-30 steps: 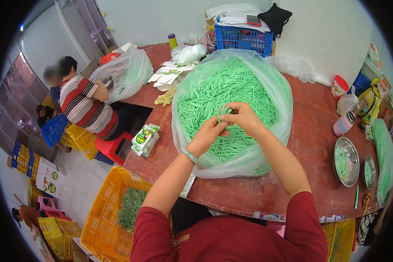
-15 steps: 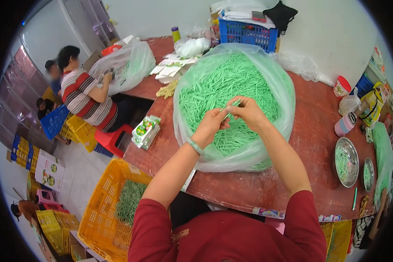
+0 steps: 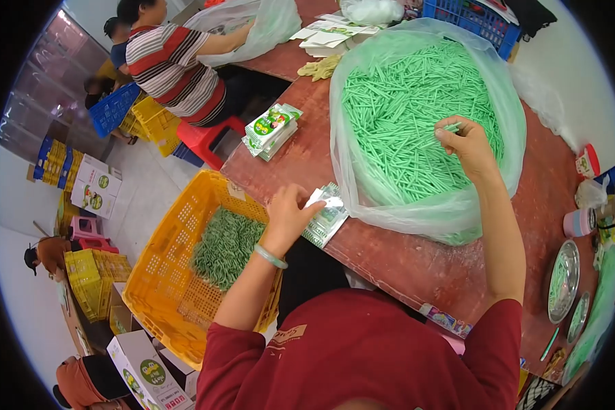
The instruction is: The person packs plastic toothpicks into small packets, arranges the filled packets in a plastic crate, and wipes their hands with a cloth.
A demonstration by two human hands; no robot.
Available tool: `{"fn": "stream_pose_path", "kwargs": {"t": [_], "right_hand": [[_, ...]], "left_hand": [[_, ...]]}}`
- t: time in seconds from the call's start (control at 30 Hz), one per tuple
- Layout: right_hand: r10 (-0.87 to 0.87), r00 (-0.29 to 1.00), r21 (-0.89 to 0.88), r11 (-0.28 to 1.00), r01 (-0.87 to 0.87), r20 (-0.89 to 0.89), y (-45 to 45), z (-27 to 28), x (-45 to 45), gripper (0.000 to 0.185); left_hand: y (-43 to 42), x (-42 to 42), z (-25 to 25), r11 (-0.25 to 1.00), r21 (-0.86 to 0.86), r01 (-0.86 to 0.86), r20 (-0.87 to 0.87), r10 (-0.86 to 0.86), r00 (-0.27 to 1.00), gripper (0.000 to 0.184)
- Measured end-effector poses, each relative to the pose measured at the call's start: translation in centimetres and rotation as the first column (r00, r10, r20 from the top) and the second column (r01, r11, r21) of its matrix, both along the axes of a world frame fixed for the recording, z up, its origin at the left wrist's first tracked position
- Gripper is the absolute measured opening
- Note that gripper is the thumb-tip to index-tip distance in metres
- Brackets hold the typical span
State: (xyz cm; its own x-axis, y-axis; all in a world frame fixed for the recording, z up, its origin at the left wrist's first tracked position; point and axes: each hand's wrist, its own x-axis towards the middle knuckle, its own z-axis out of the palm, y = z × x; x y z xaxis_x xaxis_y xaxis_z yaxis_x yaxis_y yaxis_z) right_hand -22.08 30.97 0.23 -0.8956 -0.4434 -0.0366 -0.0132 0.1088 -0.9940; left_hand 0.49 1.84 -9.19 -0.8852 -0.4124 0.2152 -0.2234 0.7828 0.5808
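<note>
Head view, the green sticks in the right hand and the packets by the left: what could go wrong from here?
The green sticks pinched in the right hand could slip into the open bag below. The packets by the left hand lie at the edge of the table, so a nudge might knock one off.

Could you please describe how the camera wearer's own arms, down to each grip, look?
Short, dark red sleeves cover the upper arms: left sleeve, right sleeve. A smooth, rounded, pale green bangle circles the left wrist; the right wrist has none. Left grip and right grip are ungloved.
</note>
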Motion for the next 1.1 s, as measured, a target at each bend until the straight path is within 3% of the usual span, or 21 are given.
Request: {"fn": "stream_pose_path", "kwargs": {"t": [0.03, 0.27, 0.37, 0.47, 0.57, 0.67, 0.73, 0.8, 0.83, 0.93, 1.0, 1.1], "right_hand": [[0.009, 1.000, 0.006, 1.000, -0.009, -0.004, -0.6, 0.1, 0.3, 0.017], [0.093, 0.995, 0.008, 0.996, -0.092, -0.030, -2.3, 0.5, 1.7, 0.015], [0.084, 0.996, 0.007, 0.996, -0.084, -0.031, -2.4, 0.1, 1.7, 0.015], [0.089, 0.996, 0.014, 0.996, -0.088, -0.023, -2.3, 0.0, 1.7, 0.015], [0.094, 0.995, 0.011, 0.996, -0.094, -0.017, -2.5, 0.3, 1.9, 0.015], [0.112, 0.994, -0.009, 0.994, -0.112, -0.002, -2.7, 0.8, 2.3, 0.014], [0.132, 0.991, -0.035, 0.991, -0.132, 0.008, -3.0, 1.3, 2.8, 0.014], [0.152, 0.988, -0.072, 0.986, -0.153, -0.007, -3.4, 2.1, 3.5, 0.011], [0.162, 0.987, -0.105, 0.981, -0.162, -0.005, -3.5, 2.5, 3.8, 0.011], [0.217, 0.976, -0.252, 0.945, -0.211, -0.002, -3.4, 4.2, 4.1, 0.012], [0.255, 0.967, -0.352, 0.907, -0.233, 0.016, -3.1, 5.3, 4.3, 0.014], [0.268, 0.962, -0.323, 0.907, -0.270, -0.052, -2.8, 6.9, 4.9, 0.014]], "left_hand": [[0.4, 0.2, -0.4, 0.997, -0.073, -0.018, 0.040, 0.021, 0.999, 0.029], [-0.5, 0.0, -1.1, 0.913, 0.409, -0.016, 0.114, -0.033, 0.993, 0.024], [-0.8, 0.2, -2.2, 0.916, 0.399, 0.045, -0.016, -0.042, 0.999, 0.020], [-0.9, 0.3, -2.2, 0.985, 0.134, 0.111, -0.129, -0.094, 0.987, 0.016], [-1.3, 0.1, -2.1, 0.984, 0.169, 0.060, -0.215, -0.023, 0.976, 0.015], [-1.4, -0.4, -1.4, 0.775, 0.626, 0.086, -0.218, 0.068, 0.974, 0.016], [-1.0, -0.9, 0.6, 0.748, 0.655, 0.111, -0.233, 0.060, 0.971, 0.017], [-1.0, -1.5, 1.3, 0.736, 0.654, 0.175, -0.281, 0.022, 0.960, 0.016], [-0.2, -1.8, 2.9, 0.803, 0.546, 0.241, -0.372, -0.025, 0.928, 0.014], [2.1, -2.5, 7.3, 0.796, 0.440, 0.415, -0.402, -0.238, 0.884, 0.012], [3.0, -3.6, 7.5, 0.745, 0.401, 0.534, -0.391, -0.388, 0.835, 0.011], [4.4, -5.1, 7.7, 0.661, 0.385, 0.644, -0.361, -0.534, 0.764, 0.012]]}}
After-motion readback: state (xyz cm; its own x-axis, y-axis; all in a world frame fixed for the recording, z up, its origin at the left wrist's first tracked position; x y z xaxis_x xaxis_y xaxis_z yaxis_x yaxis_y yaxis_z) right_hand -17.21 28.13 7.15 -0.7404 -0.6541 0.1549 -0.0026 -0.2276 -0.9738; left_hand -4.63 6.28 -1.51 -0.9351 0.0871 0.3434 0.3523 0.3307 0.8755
